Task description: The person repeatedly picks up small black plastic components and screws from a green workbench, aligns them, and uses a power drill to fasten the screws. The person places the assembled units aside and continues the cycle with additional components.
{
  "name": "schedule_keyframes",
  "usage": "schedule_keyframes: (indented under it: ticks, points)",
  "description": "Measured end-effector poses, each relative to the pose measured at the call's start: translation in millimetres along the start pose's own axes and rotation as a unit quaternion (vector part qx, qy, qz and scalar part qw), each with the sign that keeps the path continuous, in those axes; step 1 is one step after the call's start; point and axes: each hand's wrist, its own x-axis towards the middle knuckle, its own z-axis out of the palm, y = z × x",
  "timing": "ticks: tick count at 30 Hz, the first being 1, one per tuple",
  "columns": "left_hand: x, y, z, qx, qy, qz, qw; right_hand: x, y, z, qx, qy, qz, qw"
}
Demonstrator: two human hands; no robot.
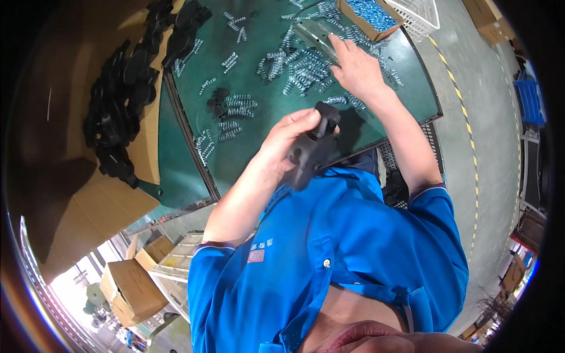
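Observation:
My left hand (283, 141) is wrapped round a black plastic part (311, 154), held up in front of my chest. The part has a blocky top end, and its lower body is blurred. Farther out to the right, my right hand (360, 72) is closed over the near end of a grey-green, cylinder-shaped tool (316, 36) at the table's far side. The fingers hide part of the tool, so its exact kind is unclear. Many loose metal coil springs (307, 69) lie beside and under it.
On the green table (176, 147) are more springs (240, 106) and small black pieces (219, 103). A carton of small blue parts (372, 17) and a white basket (419, 16) stand at the far right. Left, a large cardboard box (154, 147) holds black plastic parts (126, 88).

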Motion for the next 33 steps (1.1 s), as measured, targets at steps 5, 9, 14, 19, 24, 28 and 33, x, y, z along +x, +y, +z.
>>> schedule_keyframes:
  ticks: [5, 9, 14, 19, 24, 28, 33]
  points:
    - [10, -19, 9, -0.183, 0.015, -0.102, 0.978, -10, 35, -24, -0.004, 0.046, -0.046, 0.998]
    - [33, -34, 20, -0.179, -0.035, -0.157, 0.971, -13, 79, -85, 0.026, 0.107, -0.055, 0.992]
    - [91, -82, 128, 0.167, -0.017, -0.171, 0.971, 23, 89, -126, -0.059, 0.018, -0.011, 0.998]
    - [90, -107, 120, 0.417, -0.166, -0.009, 0.894, 79, 114, -97, -0.131, -0.040, -0.007, 0.990]
    - [44, -67, 72, 0.541, -0.143, 0.109, 0.822, 95, 139, -26, -0.160, -0.025, -0.050, 0.986]
    - [-10, -23, 25, 0.552, -0.007, 0.150, 0.820, 102, 122, -32, -0.157, -0.075, -0.013, 0.985]
    - [-60, 24, -50, 0.646, 0.224, 0.306, 0.663, 99, 143, -17, -0.141, 0.048, -0.019, 0.989]
